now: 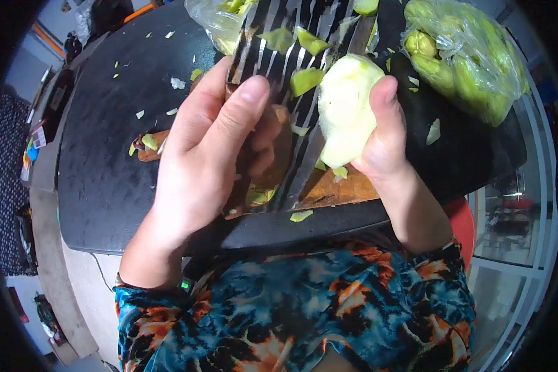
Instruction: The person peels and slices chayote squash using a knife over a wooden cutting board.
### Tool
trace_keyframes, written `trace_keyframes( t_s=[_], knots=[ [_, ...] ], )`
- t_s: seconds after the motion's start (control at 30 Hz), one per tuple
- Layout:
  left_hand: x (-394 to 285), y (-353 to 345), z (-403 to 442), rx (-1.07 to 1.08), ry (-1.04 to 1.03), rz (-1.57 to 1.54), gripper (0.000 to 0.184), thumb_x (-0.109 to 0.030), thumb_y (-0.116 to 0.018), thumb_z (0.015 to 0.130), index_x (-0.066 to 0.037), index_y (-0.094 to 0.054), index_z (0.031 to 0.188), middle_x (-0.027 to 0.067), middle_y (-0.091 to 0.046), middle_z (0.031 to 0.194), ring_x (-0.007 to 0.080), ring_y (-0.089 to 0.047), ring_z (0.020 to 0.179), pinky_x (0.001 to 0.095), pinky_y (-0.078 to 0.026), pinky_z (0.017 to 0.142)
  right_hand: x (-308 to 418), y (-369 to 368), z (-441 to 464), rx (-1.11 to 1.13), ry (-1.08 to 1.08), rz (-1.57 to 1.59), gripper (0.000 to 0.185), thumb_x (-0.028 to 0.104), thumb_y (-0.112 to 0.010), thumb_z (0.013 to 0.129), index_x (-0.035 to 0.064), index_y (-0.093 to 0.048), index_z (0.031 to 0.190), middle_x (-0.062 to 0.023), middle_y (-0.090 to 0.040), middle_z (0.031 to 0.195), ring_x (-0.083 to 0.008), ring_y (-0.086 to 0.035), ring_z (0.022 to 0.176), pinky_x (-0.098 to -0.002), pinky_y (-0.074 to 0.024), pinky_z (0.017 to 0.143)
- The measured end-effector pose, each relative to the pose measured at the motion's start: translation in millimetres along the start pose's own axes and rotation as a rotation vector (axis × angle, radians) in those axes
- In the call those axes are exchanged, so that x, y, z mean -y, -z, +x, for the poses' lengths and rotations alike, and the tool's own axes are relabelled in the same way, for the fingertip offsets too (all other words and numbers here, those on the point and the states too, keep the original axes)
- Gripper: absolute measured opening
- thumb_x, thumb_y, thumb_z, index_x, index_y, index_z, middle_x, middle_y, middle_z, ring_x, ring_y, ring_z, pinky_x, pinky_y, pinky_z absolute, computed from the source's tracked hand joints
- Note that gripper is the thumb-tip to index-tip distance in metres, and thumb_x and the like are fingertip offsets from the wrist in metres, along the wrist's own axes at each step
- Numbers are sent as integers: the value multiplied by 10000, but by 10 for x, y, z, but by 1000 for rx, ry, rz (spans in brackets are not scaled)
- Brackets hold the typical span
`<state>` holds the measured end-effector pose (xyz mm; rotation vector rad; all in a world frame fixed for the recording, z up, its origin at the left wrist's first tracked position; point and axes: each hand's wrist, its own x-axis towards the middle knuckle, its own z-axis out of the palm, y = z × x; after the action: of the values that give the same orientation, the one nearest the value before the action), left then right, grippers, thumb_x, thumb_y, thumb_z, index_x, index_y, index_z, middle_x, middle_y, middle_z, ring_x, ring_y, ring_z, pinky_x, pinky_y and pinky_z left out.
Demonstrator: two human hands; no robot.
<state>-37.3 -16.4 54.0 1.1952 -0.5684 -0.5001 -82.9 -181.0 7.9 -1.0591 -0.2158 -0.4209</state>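
Observation:
My right hand (384, 133) is wrapped round a peeled, pale green chayote (350, 102), thumb up along its side. My left hand (201, 142) grips the near left part of a black-striped plastic bag (273, 74), its thumb on top and its fingers partly in shadow beneath. Several green peel pieces (307, 80) lie on the stripes, close to the chayote. Under the bag, a wooden cutting board (338, 186) shows at the near side.
On the dark round table (111, 173), a clear bag of chayotes (462, 59) stands at the right. Another clear bag (220, 25) sits at the far side. A brown wooden handle (152, 146) lies left of my left hand. Peel scraps are scattered about. A red seat (460, 226) shows at the right.

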Motion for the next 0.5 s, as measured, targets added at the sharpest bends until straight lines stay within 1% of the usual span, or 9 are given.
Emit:
trace_keyframes(
  t_s=[0.1,0.17,0.2,0.27,0.4,0.5],
  knots=[
    [-104,29,-29,6,-10,92,265,-236,-438,959,-18,-478,1106,-23,-378,661,47,-340,551,178,-276,424,72,58,34,127,51,-133,453,381,-680,788,25,-560,1040,-50,-596,870,-123,-574,754,-243,-468,654],
    [-113,55,-38,11,-34,146,291,-233,-441,956,-15,-469,1147,-17,-405,680,42,-350,557,175,-286,426,133,110,67,169,19,-168,471,359,-719,752,23,-560,1040,-50,-599,867,-121,-577,767,-244,-472,670],
    [-100,77,-31,38,-23,123,291,-234,-443,955,-16,-470,1146,-16,-409,684,42,-352,560,174,-288,426,146,123,75,191,2,-185,482,348,-739,734,22,-560,1040,-49,-600,866,-121,-579,773,-244,-475,678],
    [-74,119,-13,88,-2,76,291,-237,-446,953,-19,-471,1144,-13,-418,693,41,-357,566,173,-292,428,128,108,69,170,-21,-145,491,328,-760,712,23,-561,1041,-47,-599,865,-117,-576,776,-243,-472,685],
    [-38,74,7,6,19,60,283,-250,-451,950,-23,-475,1118,-12,-418,696,42,-357,568,172,-290,426,107,14,27,87,-77,-5,488,281,-791,686,32,-565,1040,-34,-597,877,-112,-572,797,-240,-465,701],
    [-44,91,10,27,35,41,284,-252,-453,950,-25,-476,1119,-12,-419,698,42,-357,568,170,-291,426,116,50,34,114,-91,-49,503,275,-797,685,42,-555,1059,-22,-589,896,-107,-565,810,-239,-460,711]
  ],
)
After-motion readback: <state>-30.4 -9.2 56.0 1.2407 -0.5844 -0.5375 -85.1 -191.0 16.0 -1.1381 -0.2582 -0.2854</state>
